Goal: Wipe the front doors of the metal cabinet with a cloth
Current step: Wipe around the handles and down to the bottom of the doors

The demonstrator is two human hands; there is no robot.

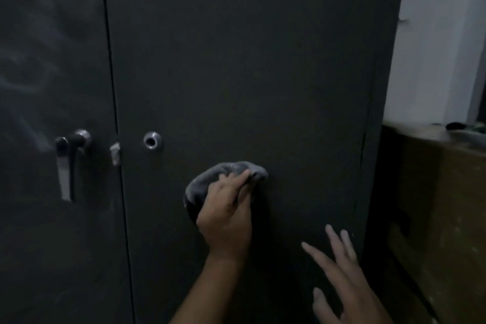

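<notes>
left hand (226,208) gripped grey cloth (210,181), pressed to right door (249,60) right of keyhole (152,140). right hand (344,279) open, fingers spread, near door's right edge.

The cabinet doors (249,60) are looking like painted metal, dark grey and matt, the right one smooth and even. The left door (47,60) is showing pale, dusty smears across its matt face. The handle (69,163) and the lock ring (152,140) are gleaming as polished, glossy metal. The cloth (210,179) is appearing soft, grey and matt, bunching in folds under the left hand (226,216). Beside the cabinet's right edge, the brown cupboard (434,218) is looking like worn, dull wood. The wall (434,34) is showing matt white paint.
</notes>
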